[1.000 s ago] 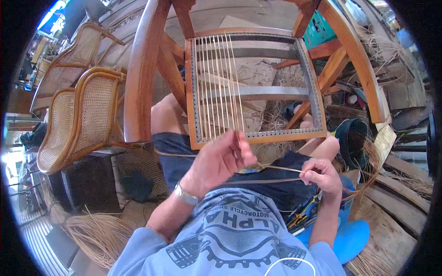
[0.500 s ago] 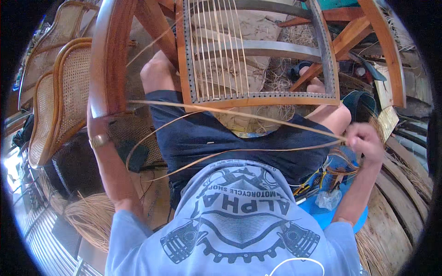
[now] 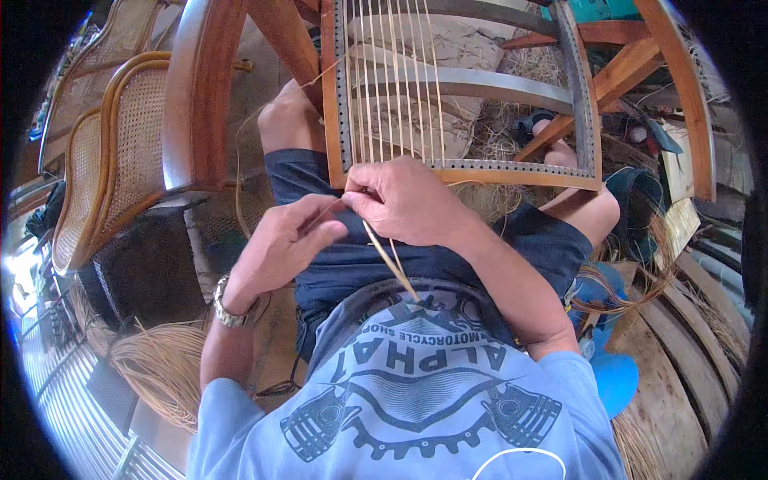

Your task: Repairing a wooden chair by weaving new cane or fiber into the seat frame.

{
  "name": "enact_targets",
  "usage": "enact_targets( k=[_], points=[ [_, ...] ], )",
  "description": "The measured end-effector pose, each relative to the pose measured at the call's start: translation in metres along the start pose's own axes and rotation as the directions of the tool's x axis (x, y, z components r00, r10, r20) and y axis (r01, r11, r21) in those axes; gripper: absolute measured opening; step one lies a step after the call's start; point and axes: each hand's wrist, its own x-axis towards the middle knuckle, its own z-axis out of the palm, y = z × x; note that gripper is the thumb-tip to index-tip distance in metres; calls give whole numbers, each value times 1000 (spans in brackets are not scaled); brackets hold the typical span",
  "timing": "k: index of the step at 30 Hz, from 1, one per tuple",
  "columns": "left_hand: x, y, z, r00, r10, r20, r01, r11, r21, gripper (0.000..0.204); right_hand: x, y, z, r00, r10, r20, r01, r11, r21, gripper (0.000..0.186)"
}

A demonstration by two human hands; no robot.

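The wooden chair seat frame (image 3: 520,175) stands in front of me, small holes lining its edges. Several pale cane strands (image 3: 418,96) run parallel across its left part. At the front left corner, my right hand (image 3: 408,200) has its thumb and fingers pinched on a cane strand (image 3: 387,260), and lengths of it hang down toward my shirt. My left hand (image 3: 292,240), with a watch at the wrist, reaches up to the right fingertips. Its thumb is apart from its fingers; whether a thin strand passes between those fingers is unclear.
Chair backs with woven cane (image 3: 120,136) stand at the left. A bundle of loose cane (image 3: 160,368) lies at the lower left. More strands (image 3: 620,300) hang over a blue item (image 3: 614,384) at the right. The chair's curved wooden arm (image 3: 196,104) rises near my left side.
My right hand has come from the far right to the frame's front left corner. My left hand has moved out from behind the chair arm to meet it. The long stretched strand has slackened.
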Motion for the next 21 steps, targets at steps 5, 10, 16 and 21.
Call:
enact_targets(
  k=[5,10,16,21],
  points=[
    [6,4,-35,990,61,129,-76,991,112,13,-19,-2,-28,997,48,68,-47,999,-11,20],
    [3,-107,-115,942,42,-334,43,969,243,14,-92,28,-118,941,333,-56,-334,942,-21,26],
    [-15,-209,-200,772,-201,-604,516,752,410,30,-194,21,-216,759,630,-163,-632,774,44,23],
    [-44,-259,-175,743,178,-645,330,741,585,30,-165,22,-193,875,441,-198,-446,895,20,17]
  ],
)
